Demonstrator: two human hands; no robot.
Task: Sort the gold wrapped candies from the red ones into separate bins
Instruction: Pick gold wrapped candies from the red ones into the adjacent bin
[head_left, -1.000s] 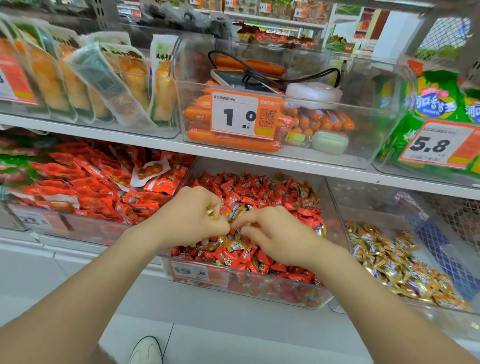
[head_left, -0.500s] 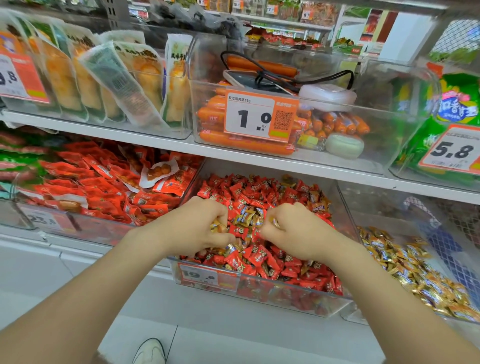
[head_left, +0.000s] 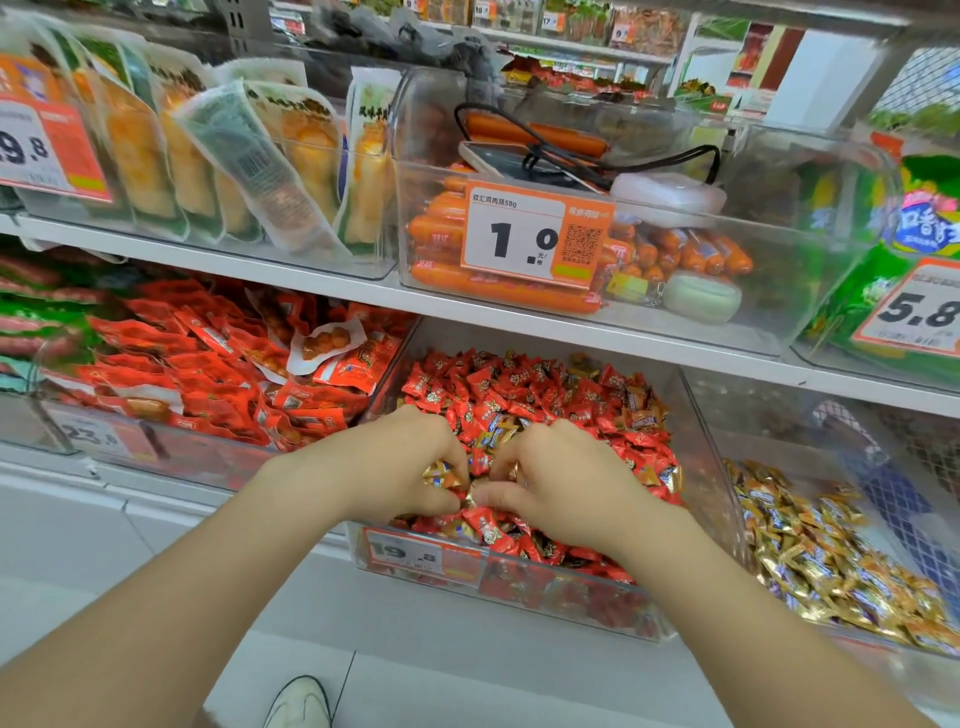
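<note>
Over the red bin (head_left: 493, 340), front-centre: both my hands down in the mix. Left hand (head_left: 395, 467) curled tight round a few gold candies (head_left: 441, 475), foil showing at my fingertips. Right hand (head_left: 561, 488) just beside it, thumbs nearly touching, fingers pinching a gold candy (head_left: 511, 470). Red candies (head_left: 519, 384) fill the red bin, some gold mixed in. Gold bin (head_left: 769, 441) sits right of the red bin.

A shop, probably a grocery: price tags (head_left: 535, 236) on clear bins (head_left: 571, 592) along shelves (head_left: 311, 283).
</note>
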